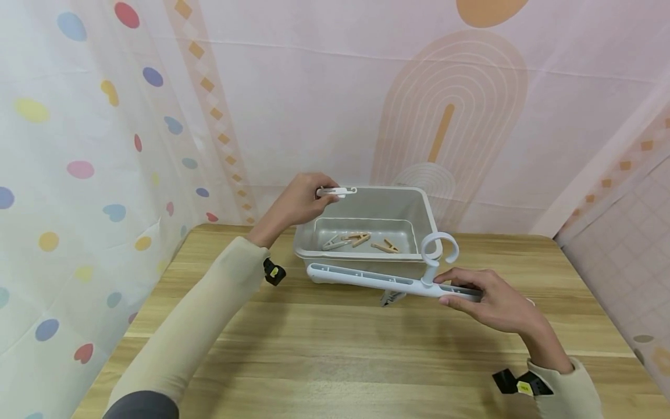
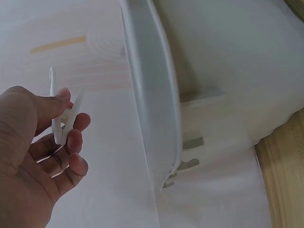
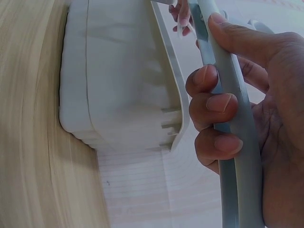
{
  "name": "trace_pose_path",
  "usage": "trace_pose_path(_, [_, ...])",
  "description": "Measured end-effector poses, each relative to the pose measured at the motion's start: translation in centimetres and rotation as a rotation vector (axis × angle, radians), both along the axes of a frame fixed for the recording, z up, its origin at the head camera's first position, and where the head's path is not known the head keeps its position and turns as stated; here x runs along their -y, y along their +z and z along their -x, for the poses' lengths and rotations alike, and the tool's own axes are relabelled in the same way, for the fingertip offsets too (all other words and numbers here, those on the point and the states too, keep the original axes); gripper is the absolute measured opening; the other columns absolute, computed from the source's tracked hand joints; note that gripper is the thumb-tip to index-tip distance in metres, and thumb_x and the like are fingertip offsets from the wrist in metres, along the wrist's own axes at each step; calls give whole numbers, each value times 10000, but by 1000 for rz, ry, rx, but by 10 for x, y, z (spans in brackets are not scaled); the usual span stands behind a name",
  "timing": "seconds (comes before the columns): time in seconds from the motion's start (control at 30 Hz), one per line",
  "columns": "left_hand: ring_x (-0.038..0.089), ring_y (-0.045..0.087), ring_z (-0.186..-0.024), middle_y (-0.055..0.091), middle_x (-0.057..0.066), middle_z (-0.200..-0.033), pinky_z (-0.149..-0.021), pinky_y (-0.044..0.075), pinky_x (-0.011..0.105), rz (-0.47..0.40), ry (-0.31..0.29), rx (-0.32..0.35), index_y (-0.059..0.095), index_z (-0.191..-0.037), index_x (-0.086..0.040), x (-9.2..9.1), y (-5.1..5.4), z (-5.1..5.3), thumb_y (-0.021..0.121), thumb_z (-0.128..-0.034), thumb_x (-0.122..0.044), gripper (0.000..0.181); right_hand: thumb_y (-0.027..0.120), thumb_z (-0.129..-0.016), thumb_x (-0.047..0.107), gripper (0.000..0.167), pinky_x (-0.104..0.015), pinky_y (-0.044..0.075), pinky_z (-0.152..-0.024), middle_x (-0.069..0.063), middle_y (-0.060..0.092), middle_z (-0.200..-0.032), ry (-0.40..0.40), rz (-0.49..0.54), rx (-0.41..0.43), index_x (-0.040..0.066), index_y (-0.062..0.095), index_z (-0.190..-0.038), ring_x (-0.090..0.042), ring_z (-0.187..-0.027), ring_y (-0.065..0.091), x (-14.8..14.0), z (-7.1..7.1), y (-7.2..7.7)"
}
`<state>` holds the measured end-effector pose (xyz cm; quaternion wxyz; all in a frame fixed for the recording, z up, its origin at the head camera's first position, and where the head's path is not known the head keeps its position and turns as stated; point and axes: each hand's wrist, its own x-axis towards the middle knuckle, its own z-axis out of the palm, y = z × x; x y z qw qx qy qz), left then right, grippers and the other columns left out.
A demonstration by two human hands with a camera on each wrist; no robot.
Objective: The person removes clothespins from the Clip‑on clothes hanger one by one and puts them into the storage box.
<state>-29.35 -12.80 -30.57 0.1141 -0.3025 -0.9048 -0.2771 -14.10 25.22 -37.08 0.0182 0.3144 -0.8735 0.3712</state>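
Note:
Above the back left rim of a grey plastic bin (image 1: 366,267), my left hand (image 1: 303,201) pinches a white clothespin (image 1: 337,191). The left wrist view shows that clothespin (image 2: 64,118) between thumb and fingers, beside the bin's rim. My right hand (image 1: 492,299) grips one arm of a pale blue plastic hanger (image 1: 366,280) in front of the bin. The hanger's hook (image 1: 439,237) points up, and its other arm reaches left along the bin's front. Several clothespins, beige (image 1: 384,247) and greyish white (image 1: 335,243), lie on the bin's floor.
The bin stands near the back edge of a wooden table (image 1: 335,355). A patterned curtain (image 1: 293,116) hangs close behind and on the left. Something small with dark print (image 1: 391,298) pokes out beneath the hanger.

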Motion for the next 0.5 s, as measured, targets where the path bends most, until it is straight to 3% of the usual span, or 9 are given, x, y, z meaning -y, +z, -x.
trace_pose_path(0.1, [185, 489, -636, 753, 119, -1115, -624, 421, 328, 25, 28, 34, 752, -1137, -29, -2, 1, 3, 698, -986, -165, 210, 762, -938, 193, 223, -225, 439, -585, 169, 549, -719, 0, -4, 8, 327, 711, -1109, 16, -634, 462, 0, 0, 0])
trace_pose_path(0.23, [295, 655, -954, 726, 161, -1191, -862, 538, 426, 63, 75, 100, 715, -1208, -2, -2, 2, 6, 686, -994, -201, 294, 760, -940, 196, 220, -225, 442, -590, 167, 551, -720, 3, -6, 11, 326, 711, -1110, 14, -638, 467, 1, 0, 0])
trace_pose_path(0.33, [353, 619, -1179, 690, 199, -1260, -1020, 499, 484, 91, 88, 143, 680, -1263, 16, 0, 1, 6, 678, -999, -234, 364, 756, -943, 194, 213, -224, 439, -590, 163, 540, -716, 7, -4, 13, 318, 712, -1112, 12, -638, 464, 1, -1, 1])
trace_pose_path(0.5, [392, 576, -1252, 642, 228, -1344, -1071, 461, 523, 113, 62, 170, 639, -1317, 35, 6, -2, 5, 656, -1015, -272, 431, 750, -947, 179, 213, -219, 434, -596, 157, 534, -720, 11, 1, 7, 304, 715, -1116, 10, -643, 464, 2, -2, 2])
